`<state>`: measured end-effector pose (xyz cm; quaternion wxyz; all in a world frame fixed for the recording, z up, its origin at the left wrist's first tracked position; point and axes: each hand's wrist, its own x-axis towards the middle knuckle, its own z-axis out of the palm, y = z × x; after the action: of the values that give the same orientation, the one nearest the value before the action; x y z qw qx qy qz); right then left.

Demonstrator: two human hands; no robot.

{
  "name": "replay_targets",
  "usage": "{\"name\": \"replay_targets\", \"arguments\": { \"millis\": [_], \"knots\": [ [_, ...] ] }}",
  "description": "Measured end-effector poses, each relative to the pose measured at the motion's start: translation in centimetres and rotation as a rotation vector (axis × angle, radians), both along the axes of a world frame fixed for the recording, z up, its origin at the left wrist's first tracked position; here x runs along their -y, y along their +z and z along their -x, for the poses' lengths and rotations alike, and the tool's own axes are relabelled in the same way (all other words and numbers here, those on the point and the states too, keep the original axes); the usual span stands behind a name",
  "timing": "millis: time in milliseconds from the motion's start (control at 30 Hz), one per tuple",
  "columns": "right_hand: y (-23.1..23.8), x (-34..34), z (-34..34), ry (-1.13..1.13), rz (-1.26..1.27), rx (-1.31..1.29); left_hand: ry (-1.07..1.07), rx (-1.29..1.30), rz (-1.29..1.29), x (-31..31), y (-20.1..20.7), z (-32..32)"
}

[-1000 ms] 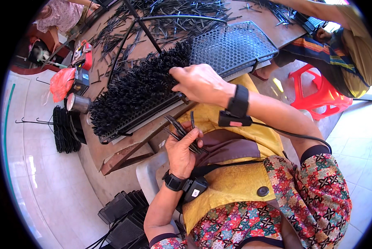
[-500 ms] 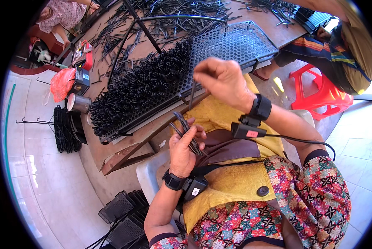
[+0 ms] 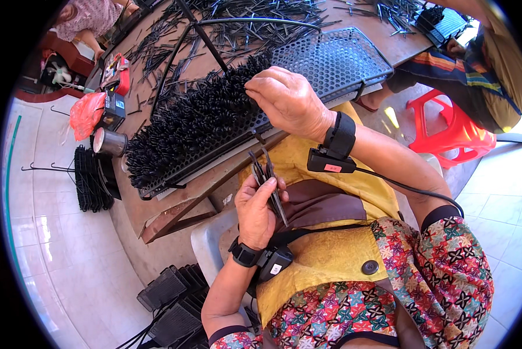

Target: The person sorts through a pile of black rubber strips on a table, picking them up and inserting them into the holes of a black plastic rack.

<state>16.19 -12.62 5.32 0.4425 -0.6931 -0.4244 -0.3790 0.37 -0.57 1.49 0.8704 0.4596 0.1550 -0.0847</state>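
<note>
My left hand (image 3: 255,210) is closed around a small bundle of thin black strips (image 3: 263,172), their ends poking out above and below the fingers. My right hand (image 3: 293,104) is pinched over the right end of a dense mass of upright black strips (image 3: 197,113). What its fingertips hold, if anything, is hidden. That mass fills the left part of a black perforated tray (image 3: 336,52), which has a bent wire frame rising over it. On the tray's right part the holes are bare.
Loose black strips (image 3: 232,29) lie heaped on the brown table (image 3: 139,215). At its left edge stand a tin can (image 3: 111,143), a red plastic bag (image 3: 87,116) and a dark box. A red stool (image 3: 447,134) and another person are at the right; black racks (image 3: 174,296) sit lower left.
My right hand has moved left and slightly down, from above the bare tray to the edge of the packed strips. The strips in my left hand have shifted a little.
</note>
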Motion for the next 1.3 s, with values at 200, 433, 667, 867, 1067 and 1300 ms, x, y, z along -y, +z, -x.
{"name": "replay_targets", "arguments": {
  "millis": [200, 433, 667, 867, 1067, 1300],
  "knots": [
    [-0.9, 0.4, 0.2, -0.026, 0.427, -0.088, 0.072, -0.023, -0.004, 0.0, 0.0, -0.1],
    [-1.0, 1.4, 4.0, 0.15, 0.354, -0.642, 0.128, -0.015, 0.03, 0.0, -0.1, -0.1],
    [-1.1, 1.9, 4.5, 0.179, 0.088, -0.971, 0.052, -0.022, 0.01, -0.4, 0.6, -0.1],
    [-0.1, 0.9, 2.2, -0.059, -0.123, -0.353, 0.128, 0.016, 0.1, -0.6, -0.3, -0.2],
    [0.0, -1.1, 1.5, -0.053, -0.021, -0.064, 0.109, 0.016, 0.057, -0.5, 0.2, -0.2],
    [-0.2, -1.6, 1.8, -0.099, 0.525, 0.015, 0.14, -0.014, 0.066, -0.6, -0.3, -0.2]
  ]
}}
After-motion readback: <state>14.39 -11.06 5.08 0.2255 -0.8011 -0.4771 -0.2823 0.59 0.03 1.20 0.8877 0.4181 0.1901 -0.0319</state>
